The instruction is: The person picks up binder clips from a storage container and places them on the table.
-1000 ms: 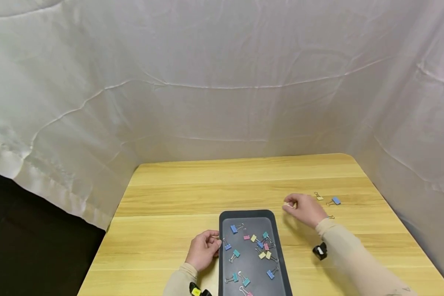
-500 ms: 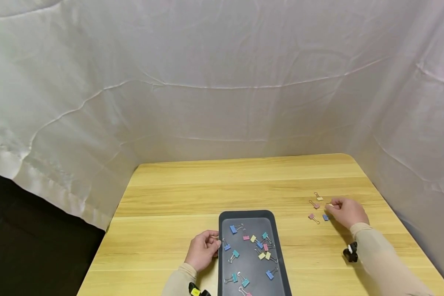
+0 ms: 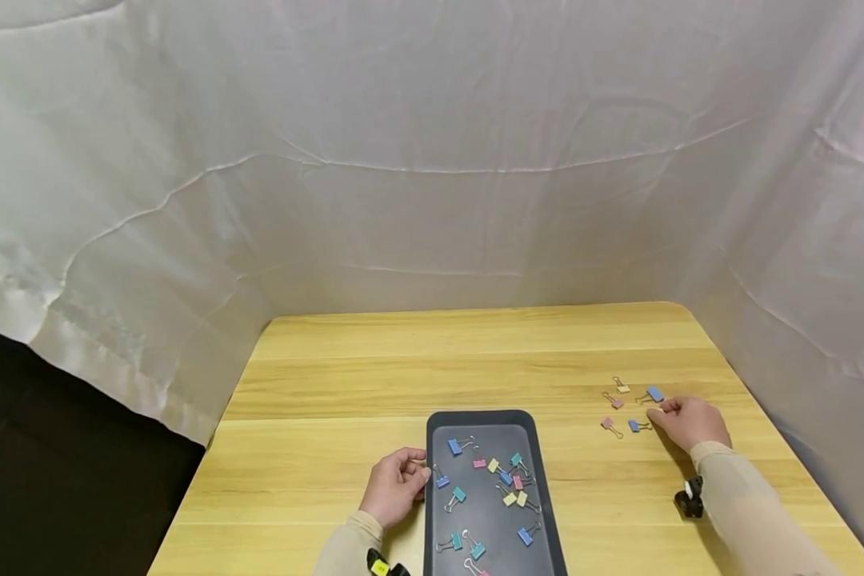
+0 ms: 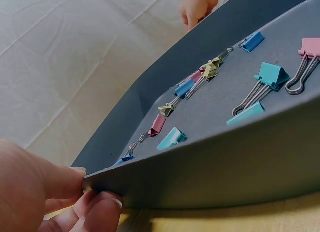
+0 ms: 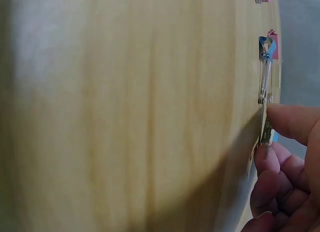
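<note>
My left hand (image 3: 392, 486) pinches the left rim of a dark grey tray (image 3: 478, 417), thumb above and fingers curled below in the left wrist view. Several binder clips lie in the tray, among them a teal clip (image 3: 459, 494) and a yellow clip (image 3: 509, 498). At the right of the table my right hand (image 3: 691, 422) pinches a yellow binder clip (image 5: 268, 133) between thumb and fingers, close to the tabletop and mostly hidden by the hand. Just left of those fingertips are a blue clip (image 3: 634, 426) and another blue clip (image 3: 654, 394).
Near the right hand lie a pink clip (image 3: 608, 423), a second pink clip (image 3: 616, 402) and a yellow clip (image 3: 622, 389). The wooden table (image 3: 374, 376) is backed by a pale curtain (image 3: 432, 224), which also hangs along both sides.
My right hand has moved right with the yellow clip, from beside the tray to the loose clips, then slightly farther right and nearer me. The left hand has stayed on the tray rim.
</note>
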Demonstrator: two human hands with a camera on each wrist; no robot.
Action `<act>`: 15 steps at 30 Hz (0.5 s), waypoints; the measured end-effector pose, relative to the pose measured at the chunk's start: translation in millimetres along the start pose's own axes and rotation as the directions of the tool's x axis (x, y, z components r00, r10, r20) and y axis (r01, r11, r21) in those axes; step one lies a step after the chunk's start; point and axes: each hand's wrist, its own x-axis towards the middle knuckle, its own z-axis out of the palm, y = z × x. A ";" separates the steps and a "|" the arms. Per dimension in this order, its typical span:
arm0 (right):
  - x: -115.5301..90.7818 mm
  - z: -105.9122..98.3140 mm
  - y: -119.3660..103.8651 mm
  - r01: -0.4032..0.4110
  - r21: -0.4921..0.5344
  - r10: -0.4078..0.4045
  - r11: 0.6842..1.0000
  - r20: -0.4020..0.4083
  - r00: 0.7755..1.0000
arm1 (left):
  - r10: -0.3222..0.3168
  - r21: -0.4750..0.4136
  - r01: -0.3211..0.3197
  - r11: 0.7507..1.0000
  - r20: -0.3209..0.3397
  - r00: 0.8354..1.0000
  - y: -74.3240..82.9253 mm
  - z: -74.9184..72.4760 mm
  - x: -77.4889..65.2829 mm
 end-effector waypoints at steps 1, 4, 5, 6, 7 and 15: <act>-0.5 -0.3 0.0 -0.003 0.000 0.003 1.000 0.000 1.000 | 0.001 -0.003 -0.001 1.000 0.000 1.000 0.2 0.0 -0.3; -2.0 -2.0 -0.3 -0.009 0.003 0.009 1.000 0.005 1.000 | 0.004 -0.001 -0.004 1.000 -0.001 1.000 0.1 0.3 -0.8; -2.5 -2.7 -0.5 -0.011 0.004 0.011 1.000 0.003 1.000 | 0.007 0.001 -0.007 1.000 -0.002 1.000 0.0 0.4 -0.7; -2.9 -3.6 -1.0 -0.013 0.004 0.013 1.000 0.003 1.000 | 0.009 0.003 -0.009 1.000 -0.003 1.000 -0.2 0.6 -0.7; -3.1 -4.5 -1.6 -0.011 0.001 0.011 1.000 0.000 1.000 | 0.012 0.003 -0.012 1.000 -0.004 1.000 -0.2 0.6 -0.6; 0.5 -12.8 -26.0 0.089 0.012 -0.088 0.996 -0.066 0.994 | 0.014 0.004 -0.014 1.000 -0.008 1.000 -0.9 0.9 -0.3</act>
